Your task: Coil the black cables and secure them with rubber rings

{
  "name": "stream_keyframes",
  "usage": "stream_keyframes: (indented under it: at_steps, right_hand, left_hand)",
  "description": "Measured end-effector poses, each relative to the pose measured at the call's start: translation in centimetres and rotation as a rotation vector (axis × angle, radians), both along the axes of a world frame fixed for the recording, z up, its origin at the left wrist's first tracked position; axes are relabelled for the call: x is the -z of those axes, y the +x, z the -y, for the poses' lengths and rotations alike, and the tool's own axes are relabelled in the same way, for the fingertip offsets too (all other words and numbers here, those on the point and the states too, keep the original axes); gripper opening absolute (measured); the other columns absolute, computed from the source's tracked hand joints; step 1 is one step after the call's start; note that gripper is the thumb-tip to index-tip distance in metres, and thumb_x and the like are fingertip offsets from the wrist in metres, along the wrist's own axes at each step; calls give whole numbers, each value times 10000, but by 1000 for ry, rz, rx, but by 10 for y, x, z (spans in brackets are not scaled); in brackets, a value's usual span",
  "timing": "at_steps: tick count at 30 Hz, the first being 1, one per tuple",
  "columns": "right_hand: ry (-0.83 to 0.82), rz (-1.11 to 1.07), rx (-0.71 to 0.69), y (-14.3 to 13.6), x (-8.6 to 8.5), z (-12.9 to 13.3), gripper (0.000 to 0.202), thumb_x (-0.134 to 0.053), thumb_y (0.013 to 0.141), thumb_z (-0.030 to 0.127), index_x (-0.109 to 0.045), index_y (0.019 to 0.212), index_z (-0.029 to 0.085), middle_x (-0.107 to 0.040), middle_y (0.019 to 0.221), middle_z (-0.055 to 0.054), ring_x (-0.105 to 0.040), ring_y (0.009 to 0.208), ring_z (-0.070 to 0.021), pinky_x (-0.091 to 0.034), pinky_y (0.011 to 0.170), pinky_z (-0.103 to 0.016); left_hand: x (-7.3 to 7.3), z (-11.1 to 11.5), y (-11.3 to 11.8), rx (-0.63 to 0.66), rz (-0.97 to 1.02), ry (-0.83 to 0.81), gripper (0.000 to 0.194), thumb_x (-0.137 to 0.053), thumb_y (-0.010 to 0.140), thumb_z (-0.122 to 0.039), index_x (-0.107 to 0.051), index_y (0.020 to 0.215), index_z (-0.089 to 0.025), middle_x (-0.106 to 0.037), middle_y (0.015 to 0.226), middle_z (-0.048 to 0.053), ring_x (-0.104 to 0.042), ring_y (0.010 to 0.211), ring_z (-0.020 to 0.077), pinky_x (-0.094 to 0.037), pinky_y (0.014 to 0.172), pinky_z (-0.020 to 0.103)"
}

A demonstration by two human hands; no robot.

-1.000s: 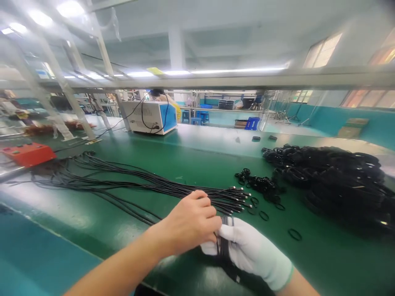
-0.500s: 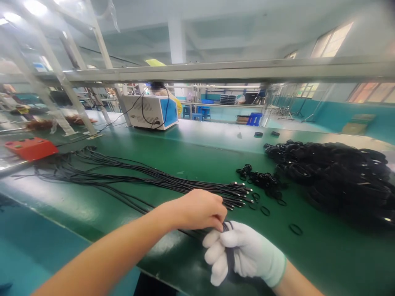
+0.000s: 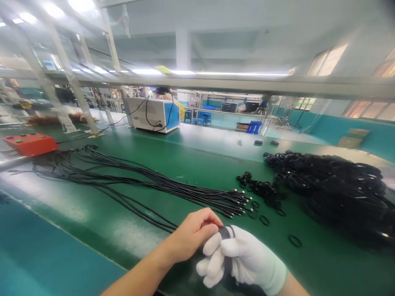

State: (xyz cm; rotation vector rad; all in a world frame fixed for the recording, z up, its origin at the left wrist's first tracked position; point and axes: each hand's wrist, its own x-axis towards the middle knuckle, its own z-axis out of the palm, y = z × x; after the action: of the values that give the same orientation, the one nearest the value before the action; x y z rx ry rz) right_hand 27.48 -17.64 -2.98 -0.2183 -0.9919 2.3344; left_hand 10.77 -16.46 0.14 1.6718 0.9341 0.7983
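The white-gloved right hand [image 3: 251, 257] grips a coiled black cable [image 3: 224, 233] above the green workbench's [image 3: 203, 160] near edge, the bare left hand [image 3: 191, 234] pinching its side, while loose plug-ended cables [image 3: 188, 190] lie between them and a vented white-and-blue machine [image 3: 151, 116], with small black rings [image 3: 261, 185] and a dark cable heap [image 3: 336, 185] rightward.

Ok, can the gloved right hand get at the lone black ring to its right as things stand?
Probably yes: the black ring lies on the green table close to the right hand, with nothing visible between. That hand holds a coiled black cable, though, so it may need to let go first.
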Motion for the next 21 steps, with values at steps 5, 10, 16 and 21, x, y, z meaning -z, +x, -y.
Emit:
stream_keyframes:
  at_steps: [5,10,16,21]
  right_hand:
    - [86,12,17,1,-11,1,284,-511,798,240,-638,915,14,-701,732,-187,-676,811,-283,-493,734,-395]
    - [116,107,10,4,-17,1,300,-542,746,265,-660,863,16,-696,718,-163,-673,722,-235,-507,674,-336]
    - [305,314,-26,14,-28,4,267,-556,720,272,-692,761,46,-658,662,-95,-597,642,-161,-451,624,-255]
    - [421,508,4,23,-30,6,266,-625,704,360,-681,721,100,-612,642,-39,-531,610,-136,-431,643,-261]
  left_hand:
    - [11,7,7,-178,81,126,166,-507,859,-279,-613,830,-155,-574,779,6,-517,718,124,-401,663,225]
    - [1,10,6,6,73,-17,110,-551,792,-180,-542,899,-156,-527,720,-24,-464,629,92,-374,574,200]
    - [4,15,10,-52,58,142,156,-499,699,-25,-511,771,-163,-518,736,-21,-446,614,86,-368,547,195]
    - [17,28,22,-183,159,390,204,-511,714,-7,-595,788,-177,-568,764,12,-540,685,117,-430,596,206]
